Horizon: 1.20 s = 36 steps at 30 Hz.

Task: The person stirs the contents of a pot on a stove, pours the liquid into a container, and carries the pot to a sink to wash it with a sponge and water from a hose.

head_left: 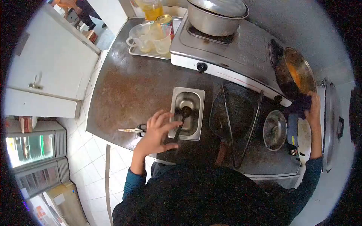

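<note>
Left to right: scissors on the counter; left hand, fingers spread, holding nothing, just left of the ladle. The dark ladle lies in a steel container, bowl away from the person, handle slanting down-left toward that nearer hand. Right hand grips, through a dark cloth, a pan of orange sauce, tilted on the stove

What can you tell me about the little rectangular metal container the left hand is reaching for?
The metal container is a small, deep rectangular pan of dull steel with a flat rim and rounded corners. It sits upright on the brown countertop, in front of the stove. A dark ladle rests inside, handle leaning over the near rim. The left hand touches that handle, fingers spread by the left wall.
</note>
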Each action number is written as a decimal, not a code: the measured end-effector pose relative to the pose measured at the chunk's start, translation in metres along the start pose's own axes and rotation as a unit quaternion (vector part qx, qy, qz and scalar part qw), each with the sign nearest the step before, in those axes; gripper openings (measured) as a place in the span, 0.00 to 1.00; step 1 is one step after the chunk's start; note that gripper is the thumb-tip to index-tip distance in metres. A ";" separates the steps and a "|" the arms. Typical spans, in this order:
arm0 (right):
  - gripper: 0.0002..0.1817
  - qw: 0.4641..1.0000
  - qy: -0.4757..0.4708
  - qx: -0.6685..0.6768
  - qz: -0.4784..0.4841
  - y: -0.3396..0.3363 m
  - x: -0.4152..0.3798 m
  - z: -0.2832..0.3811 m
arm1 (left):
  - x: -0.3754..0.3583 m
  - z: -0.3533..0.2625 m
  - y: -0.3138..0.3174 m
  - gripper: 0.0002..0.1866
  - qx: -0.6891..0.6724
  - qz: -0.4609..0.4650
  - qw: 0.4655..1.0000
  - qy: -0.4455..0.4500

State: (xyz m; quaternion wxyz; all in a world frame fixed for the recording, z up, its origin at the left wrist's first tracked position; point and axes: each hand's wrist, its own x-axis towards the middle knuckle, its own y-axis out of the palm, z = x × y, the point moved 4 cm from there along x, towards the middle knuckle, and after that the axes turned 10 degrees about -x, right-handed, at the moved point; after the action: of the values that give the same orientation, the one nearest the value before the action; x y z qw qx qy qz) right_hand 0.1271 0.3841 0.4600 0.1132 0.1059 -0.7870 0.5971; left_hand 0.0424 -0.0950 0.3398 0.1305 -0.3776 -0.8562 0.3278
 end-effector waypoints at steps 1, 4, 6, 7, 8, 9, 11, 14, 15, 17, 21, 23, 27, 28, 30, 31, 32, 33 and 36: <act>0.29 1.000 -0.002 0.002 0.012 -0.009 -0.006 0.010 | -0.005 0.002 0.006 0.34 0.001 0.018 1.000 0.001; 0.27 0.999 -0.036 0.033 0.022 -0.036 -0.017 0.048 | -0.015 0.007 0.014 0.41 -0.011 0.067 0.997 0.022; 0.26 0.996 -0.056 0.049 0.043 -0.054 -0.025 0.078 | -0.020 0.002 0.016 0.43 -0.033 0.102 0.993 0.055; 0.26 0.995 -0.060 0.051 0.062 -0.062 -0.029 0.093 | -0.022 0.000 0.018 0.45 -0.046 0.117 0.990 0.060; 0.25 0.993 -0.063 0.053 0.079 -0.068 -0.032 0.109 | -0.023 -0.001 0.019 0.46 -0.057 0.132 0.987 0.066; 0.23 0.992 -0.076 0.042 0.087 -0.075 -0.036 0.124 | -0.024 -0.001 0.019 0.48 -0.067 0.146 0.984 0.073; 0.19 0.990 -0.097 0.016 0.103 -0.086 -0.041 0.152 | -0.027 0.004 0.015 0.44 -0.046 0.131 0.987 0.082; 0.10 0.975 -0.175 0.004 0.138 -0.094 -0.048 0.189 | -0.016 0.007 0.014 0.34 -0.004 0.064 0.990 0.124; 0.09 0.974 -0.182 0.007 0.136 -0.097 -0.048 0.202 | -0.014 0.008 0.016 0.29 0.009 0.032 0.990 0.137; 0.07 0.971 -0.202 0.020 0.128 -0.100 -0.048 0.228 | -0.006 0.015 0.022 0.22 -0.012 0.016 0.984 0.175; 0.09 0.967 -0.230 0.066 0.085 -0.106 -0.040 0.267 | 0.006 0.025 0.012 0.12 -0.218 0.002 0.963 0.159; 0.08 0.958 -0.267 0.051 0.095 -0.103 -0.037 0.278 | 0.003 0.031 0.008 0.13 -0.253 -0.009 0.953 0.166; 0.09 0.942 -0.318 0.024 0.103 -0.095 -0.035 0.294 | -0.010 0.041 -0.001 0.18 -0.090 -0.032 0.973 0.211; 0.10 0.938 -0.328 0.016 0.109 -0.094 -0.034 0.297 | -0.014 0.042 -0.006 0.19 -0.048 -0.031 0.976 0.212; 0.10 0.931 -0.345 0.002 0.118 -0.095 -0.029 0.301 | -0.020 0.042 -0.001 0.18 -0.039 -0.003 0.979 0.202; 0.10 0.927 -0.355 -0.005 0.122 -0.096 -0.026 0.303 | -0.023 0.039 0.005 0.18 -0.046 -0.001 0.977 0.211; 0.10 0.923 -0.363 -0.010 0.126 -0.095 -0.024 0.303 | -0.024 0.037 0.011 0.18 -0.052 0.000 0.974 0.220; 0.10 0.920 -0.370 -0.016 0.130 -0.095 -0.023 0.303 | -0.022 0.037 0.017 0.19 -0.054 -0.004 0.977 0.208; 0.09 0.914 -0.375 -0.006 0.152 -0.094 -0.020 0.304 | -0.017 0.040 0.035 0.19 -0.055 -0.008 0.981 0.183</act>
State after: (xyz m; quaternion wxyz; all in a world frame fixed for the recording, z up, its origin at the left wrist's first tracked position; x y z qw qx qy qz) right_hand 0.1591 0.0670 0.4603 -0.2821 0.2004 -0.7817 0.5189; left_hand 0.0549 -0.1081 0.2873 0.2668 -0.4311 -0.8374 0.2044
